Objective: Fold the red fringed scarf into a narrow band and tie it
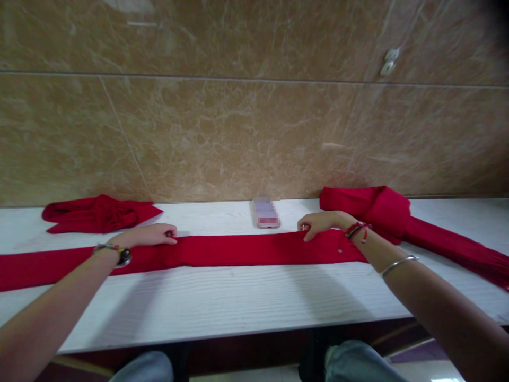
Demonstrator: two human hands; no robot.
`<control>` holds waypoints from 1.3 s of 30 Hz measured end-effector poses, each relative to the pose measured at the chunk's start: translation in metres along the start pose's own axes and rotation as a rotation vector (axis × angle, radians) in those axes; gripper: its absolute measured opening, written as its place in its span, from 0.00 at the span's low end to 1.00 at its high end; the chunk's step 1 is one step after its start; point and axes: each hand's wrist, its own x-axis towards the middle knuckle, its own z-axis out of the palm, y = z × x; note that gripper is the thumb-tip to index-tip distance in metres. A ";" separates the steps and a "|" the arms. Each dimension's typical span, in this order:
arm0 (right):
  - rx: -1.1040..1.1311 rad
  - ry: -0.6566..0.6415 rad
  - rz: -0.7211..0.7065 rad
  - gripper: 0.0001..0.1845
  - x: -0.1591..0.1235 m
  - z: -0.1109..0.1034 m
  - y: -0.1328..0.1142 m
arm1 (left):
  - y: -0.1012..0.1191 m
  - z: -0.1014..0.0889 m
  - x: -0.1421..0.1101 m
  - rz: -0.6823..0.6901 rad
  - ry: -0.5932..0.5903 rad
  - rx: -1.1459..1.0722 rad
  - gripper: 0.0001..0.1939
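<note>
A long red scarf [238, 250] lies flat in a narrow band along the white table, running out of view at the left. My left hand [157, 234] is closed, thumb and fingers pinching the scarf near its far edge. Farther right, my right hand [318, 223] pinches the same far edge, its fingers curled down onto the cloth. Between the hands the band looks straight and smooth. My right forearm hides part of the scarf's right end.
The white table [238, 302] meets a brown marble wall [246, 132]. A phone [266, 213] lies by the wall. A crumpled red cloth [101, 214] is at the back left. Another red scarf [368, 209], loosely bundled, trails a fringed end rightward.
</note>
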 end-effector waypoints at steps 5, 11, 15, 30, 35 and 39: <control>0.151 0.096 -0.103 0.25 -0.019 -0.029 -0.021 | 0.021 -0.001 0.015 0.054 0.074 -0.048 0.17; 0.375 0.204 -0.310 0.23 -0.027 -0.072 -0.096 | 0.080 0.009 0.065 0.147 0.279 -0.153 0.15; 0.408 0.141 -0.473 0.20 0.001 -0.054 -0.162 | 0.099 0.006 0.082 0.179 0.367 -0.186 0.15; 0.115 0.105 -0.353 0.17 0.065 -0.026 -0.120 | 0.156 0.016 -0.002 -0.028 0.385 -0.279 0.27; 0.119 0.002 -0.390 0.14 0.060 -0.011 -0.105 | 0.164 0.005 0.006 0.030 0.159 -0.127 0.13; 0.087 -0.006 -0.421 0.20 0.054 -0.007 -0.114 | 0.135 -0.018 -0.017 -0.010 0.113 0.050 0.15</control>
